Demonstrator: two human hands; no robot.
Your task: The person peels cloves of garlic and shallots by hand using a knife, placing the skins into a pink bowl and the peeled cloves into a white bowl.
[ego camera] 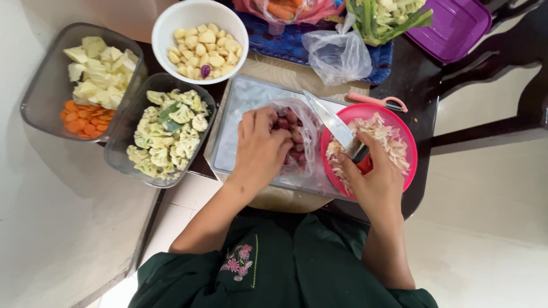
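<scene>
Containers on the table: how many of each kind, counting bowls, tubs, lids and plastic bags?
Round bowls: 2, the white bowl and the pink bowl.
Clear rectangular tubs: 2, the carrot tub and the cauliflower tub.
Purple lid: 1.
Plastic bags: 3, the onion bag, empty bag, carrot bag.
Total: 8.

Your left hand [260, 149] sits in the mouth of the clear bag of small red bulbs [294, 140] on the cutting board [240, 108], hemmed on its left by the container of cauliflower florets [165, 134] and ahead by the white bowl [200, 40]; the only open board surface lies just ahead of your knuckles. Your right hand [374, 182] holds the knife [334, 122] with its blade slanting over the gap between the bag and the pink bowl of peelings [374, 142], which blocks passage on the right. Beyond the board, a crumpled plastic bag [338, 54] and the blue tray [285, 43] close the far side.
</scene>
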